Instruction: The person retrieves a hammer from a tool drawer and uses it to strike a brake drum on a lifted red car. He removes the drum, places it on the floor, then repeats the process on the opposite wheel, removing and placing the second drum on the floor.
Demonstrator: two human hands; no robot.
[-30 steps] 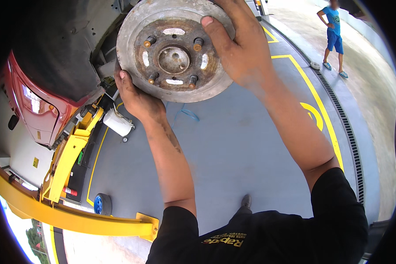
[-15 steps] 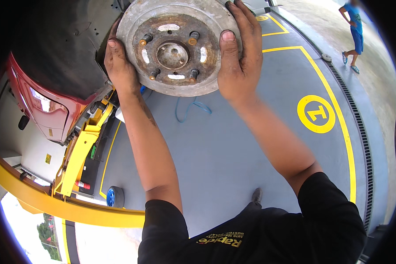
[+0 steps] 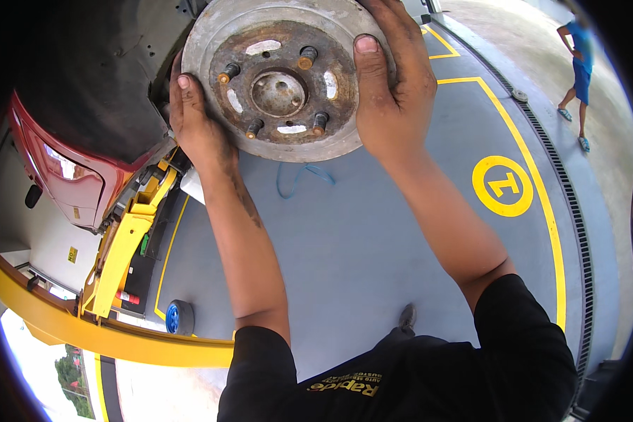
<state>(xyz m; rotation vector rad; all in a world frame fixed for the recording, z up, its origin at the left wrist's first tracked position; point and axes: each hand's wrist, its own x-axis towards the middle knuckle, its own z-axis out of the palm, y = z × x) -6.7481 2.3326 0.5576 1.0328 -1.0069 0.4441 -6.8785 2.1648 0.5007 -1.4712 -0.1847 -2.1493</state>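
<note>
A rusty round brake disc (image 3: pixel 278 42) with several wheel studs around its hub sits at the top of the view, under the dark wheel arch of a red car (image 3: pixel 70 176). My left hand (image 3: pixel 197 123) grips its left rim. My right hand (image 3: pixel 390 84) holds its right rim, thumb laid over the disc face. Both forearms reach up from my black shirt at the bottom.
A yellow lift arm (image 3: pixel 123 243) runs below the car at left. A blue cord (image 3: pixel 302 176) lies on the grey floor (image 3: pixel 373 239), which has yellow lines and a round yellow mark (image 3: pixel 503 185). A drain grate (image 3: pixel 573 225) curves at right. A person in blue (image 3: pixel 577 77) stands far right.
My right hand slid from the top of the disc down onto its right rim, and my left hand moved up the left rim. The disc now fills more of the view.
</note>
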